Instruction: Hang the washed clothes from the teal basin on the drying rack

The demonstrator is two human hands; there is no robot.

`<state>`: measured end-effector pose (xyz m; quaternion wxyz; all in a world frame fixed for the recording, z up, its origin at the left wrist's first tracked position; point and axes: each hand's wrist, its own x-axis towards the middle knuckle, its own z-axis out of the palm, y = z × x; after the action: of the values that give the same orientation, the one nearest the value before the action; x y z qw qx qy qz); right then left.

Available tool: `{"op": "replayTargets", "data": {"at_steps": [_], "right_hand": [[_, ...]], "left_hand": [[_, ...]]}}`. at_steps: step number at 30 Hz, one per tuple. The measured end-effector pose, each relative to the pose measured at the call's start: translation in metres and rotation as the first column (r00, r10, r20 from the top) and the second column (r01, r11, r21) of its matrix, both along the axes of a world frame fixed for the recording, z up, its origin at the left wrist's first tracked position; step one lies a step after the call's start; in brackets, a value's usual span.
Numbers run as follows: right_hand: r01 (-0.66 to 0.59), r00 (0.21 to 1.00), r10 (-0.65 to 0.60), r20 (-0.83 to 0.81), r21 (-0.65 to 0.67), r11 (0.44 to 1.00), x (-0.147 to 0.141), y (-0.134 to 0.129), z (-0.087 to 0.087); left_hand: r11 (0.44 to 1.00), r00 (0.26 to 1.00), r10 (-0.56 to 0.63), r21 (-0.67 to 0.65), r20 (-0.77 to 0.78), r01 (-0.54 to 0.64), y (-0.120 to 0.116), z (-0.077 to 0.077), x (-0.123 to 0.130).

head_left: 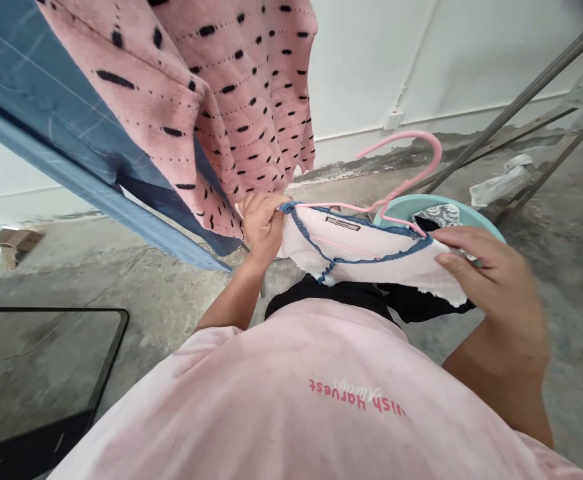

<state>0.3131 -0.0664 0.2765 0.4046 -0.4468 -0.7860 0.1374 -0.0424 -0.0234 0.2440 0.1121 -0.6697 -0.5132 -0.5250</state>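
Note:
My left hand (pixel 263 227) pinches the blue-trimmed neckline of a pale pink ribbed top (pixel 361 250). My right hand (pixel 486 273), slightly blurred, grips the top's other side. A pink plastic-coated hanger (pixel 401 148) sticks out of the neck opening, its hook pointing up and to the right. Its lower arm runs inside the top, partly hidden by the fabric. Just beyond my right hand stands a turquoise basin (pixel 471 215) holding a patterned cloth (pixel 436 215).
A pink garment with black dashes (pixel 241 100) and a blue garment (pixel 46 87) hang at upper left. Metal poles (pixel 521 113) cross the upper right, near a crumpled white bag (pixel 501 180). A dark-framed glass panel (pixel 46 360) lies on the concrete floor at lower left.

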Motion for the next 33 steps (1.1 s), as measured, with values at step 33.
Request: {"op": "replayTargets", "data": {"at_steps": [33], "right_hand": [[0.246, 0.969, -0.245, -0.019, 0.13, 0.961, -0.015, 0.011, -0.024]], "left_hand": [[0.959, 0.988, -0.052, -0.284, -0.148, 0.008, 0.013, -0.016, 0.005]]}}
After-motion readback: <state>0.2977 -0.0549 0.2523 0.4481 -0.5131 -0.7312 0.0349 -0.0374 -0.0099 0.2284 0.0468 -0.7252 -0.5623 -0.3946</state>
